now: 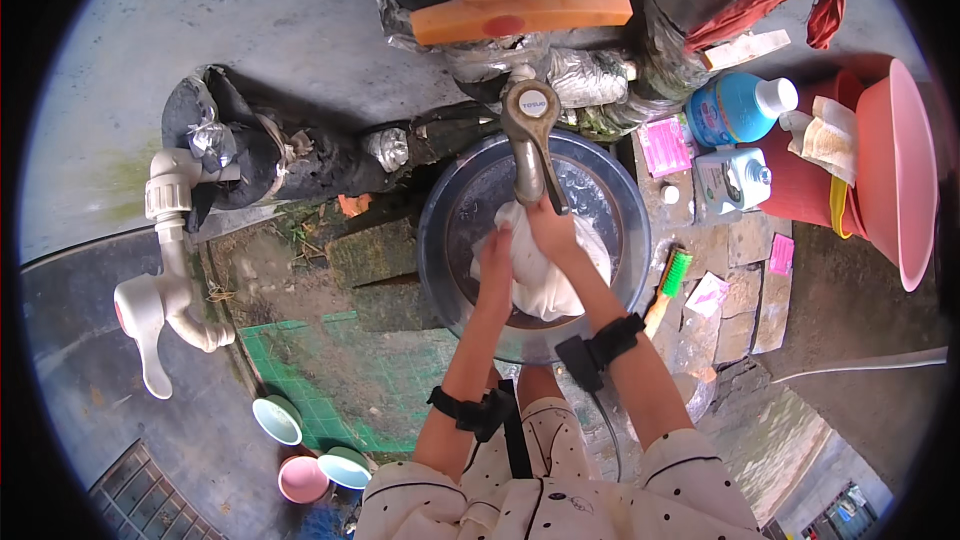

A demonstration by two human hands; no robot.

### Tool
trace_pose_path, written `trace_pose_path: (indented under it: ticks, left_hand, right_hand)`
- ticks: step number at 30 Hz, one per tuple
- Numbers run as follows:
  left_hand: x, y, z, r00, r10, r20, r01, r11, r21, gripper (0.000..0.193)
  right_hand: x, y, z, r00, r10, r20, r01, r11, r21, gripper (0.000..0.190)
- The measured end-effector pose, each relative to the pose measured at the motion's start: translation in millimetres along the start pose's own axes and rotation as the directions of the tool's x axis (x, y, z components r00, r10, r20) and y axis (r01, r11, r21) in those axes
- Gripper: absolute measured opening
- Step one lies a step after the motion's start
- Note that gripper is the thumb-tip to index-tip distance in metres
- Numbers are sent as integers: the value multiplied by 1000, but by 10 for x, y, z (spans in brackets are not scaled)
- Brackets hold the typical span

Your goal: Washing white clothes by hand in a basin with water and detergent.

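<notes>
Under the spout of a metal tap (530, 142) stands a round, dark translucent basin (433, 255). A bunched white cloth (551, 281) lies in it, between my two hands. My left hand (496, 259) is against the cloth's left side, its fingers pointing up towards the tap; its grip is not clear. My right hand (553, 231) is on the cloth's upper part, just below the spout, with its fingertips partly hidden by the tap and its lever. Whether water runs from the spout cannot be made out.
At right are a blue bottle (724, 111), a pale detergent bottle (727, 178), a green-bristled brush (675, 274) and pink basins (904, 172). A white plastic tap (150, 307) juts out at left. Small bowls (277, 420) stand at lower left. An orange-handled valve (521, 13) is above.
</notes>
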State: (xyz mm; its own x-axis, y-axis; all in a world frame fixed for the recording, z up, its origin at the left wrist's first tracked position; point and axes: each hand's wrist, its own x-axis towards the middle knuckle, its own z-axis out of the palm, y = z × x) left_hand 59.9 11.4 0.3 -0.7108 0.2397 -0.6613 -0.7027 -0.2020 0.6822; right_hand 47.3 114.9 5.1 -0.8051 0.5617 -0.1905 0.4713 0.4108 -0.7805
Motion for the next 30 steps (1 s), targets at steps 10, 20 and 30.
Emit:
trace_pose_path:
  ticks: [10,20,30]
  left_hand:
    - [-45,229,-284,842,504,194,-359,253,898,52]
    - [233,33,-280,946,204,252,-295,213,932,36]
    - [133,355,-217,902,341,267,-370,285,884,26]
  right_hand:
    - [114,576,-649,964,-216,157,229,971,-67,24]
    - [-741,839,-802,949,170,265,-143,982,-120,24]
    - [-495,-178,-951,910,-294,291,228,943,241,12]
